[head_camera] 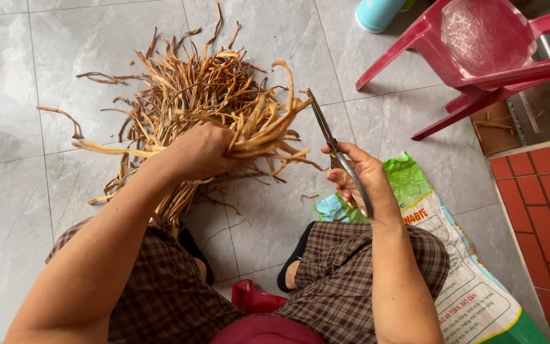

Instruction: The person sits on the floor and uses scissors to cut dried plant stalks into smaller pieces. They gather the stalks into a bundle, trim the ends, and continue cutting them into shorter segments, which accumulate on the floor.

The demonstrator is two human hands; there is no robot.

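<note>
My left hand (195,153) grips a thick bundle of dried tan plant strips (259,124), lifted above the grey tiled floor. More of the same strips lie in a loose pile (179,83) on the floor behind the hand. My right hand (361,178) holds a pair of metal scissors (326,130), blades pointing up and away, close to the right end of the bundle. The blades look nearly together and do not touch the strips.
A red plastic chair (479,57) stands at the upper right, with a teal container (377,13) beside it. A green and white woven sack (466,267) lies under my right knee. Red tiles (549,210) border the right edge. A small red object (253,298) sits between my legs.
</note>
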